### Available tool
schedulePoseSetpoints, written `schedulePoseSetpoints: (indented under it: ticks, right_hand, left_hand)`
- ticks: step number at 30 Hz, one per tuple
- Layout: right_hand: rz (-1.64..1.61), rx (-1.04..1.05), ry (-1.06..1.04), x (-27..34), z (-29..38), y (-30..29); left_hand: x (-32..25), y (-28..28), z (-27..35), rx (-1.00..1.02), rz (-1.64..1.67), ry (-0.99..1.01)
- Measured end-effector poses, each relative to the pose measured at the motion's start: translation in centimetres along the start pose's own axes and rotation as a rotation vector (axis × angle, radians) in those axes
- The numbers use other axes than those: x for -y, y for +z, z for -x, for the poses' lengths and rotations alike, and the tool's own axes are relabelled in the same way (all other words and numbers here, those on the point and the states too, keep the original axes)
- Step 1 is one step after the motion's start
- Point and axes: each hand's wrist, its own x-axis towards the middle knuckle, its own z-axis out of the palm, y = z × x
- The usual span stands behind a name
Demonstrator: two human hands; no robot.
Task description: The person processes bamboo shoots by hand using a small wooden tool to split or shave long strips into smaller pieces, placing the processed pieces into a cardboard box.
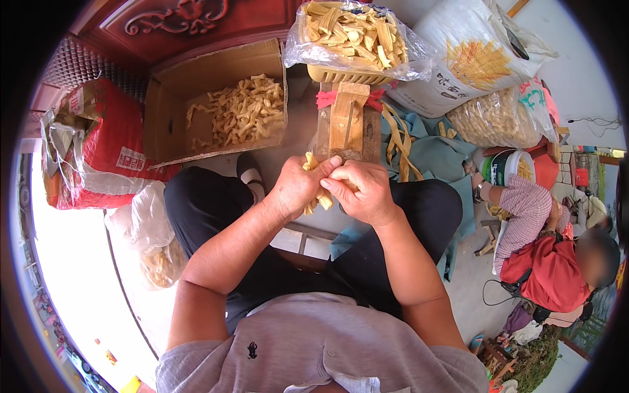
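Note:
My left hand is closed around several pale yellow dried strips, whose ends stick out above and below the fist. My right hand meets it, fingers curled, with the two thumbs close together. A bit of the same pale stuff shows between the right fingers; most of it is hidden. Just beyond both hands stands a wooden block stand with a sloped board and a thin metal piece along its top. Red cloth is tied around its far end.
A cardboard box at left holds short twisted pieces. Flat strips fill a plastic-lined yellow basket. White sacks and blue-green cloth lie right. A person in red sits at far right, near a bucket.

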Motion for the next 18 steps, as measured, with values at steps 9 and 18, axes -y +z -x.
schedulePoseSetpoints:
  ticks: [9, 18]
  right_hand:
    - [-0.003, -0.064, 0.283, -0.3, -0.4, -1.8]
    - [-1.153, 0.328, 1.217, -0.8, 0.2, -1.5]
  left_hand:
    - [-2.5, -0.2, 2.9, 0.694, 0.159, -0.057]
    - [-0.8, -1.4, 0.5, 0.029, -1.190, 1.042]
